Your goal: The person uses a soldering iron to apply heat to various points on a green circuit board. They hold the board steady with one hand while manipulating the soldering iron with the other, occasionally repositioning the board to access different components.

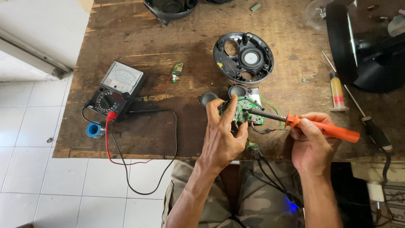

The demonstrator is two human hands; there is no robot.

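My left hand [221,135] grips a green circuit board [244,112] by its near edge, holding it just above the wooden table [168,42]. My right hand [310,141] holds an orange-handled soldering iron [325,128], its dark tip resting on the board's right side. Thin green, red and black wires trail from the board. Two small round speakers [208,99] lie right behind the board.
A black analog multimeter [116,88] with red and black leads sits at the left, a blue solder spool [95,130] beside it. A round black speaker housing [244,57] lies behind. Two screwdrivers [337,90] and a black device lie right. A small green board [177,71] sits mid-table.
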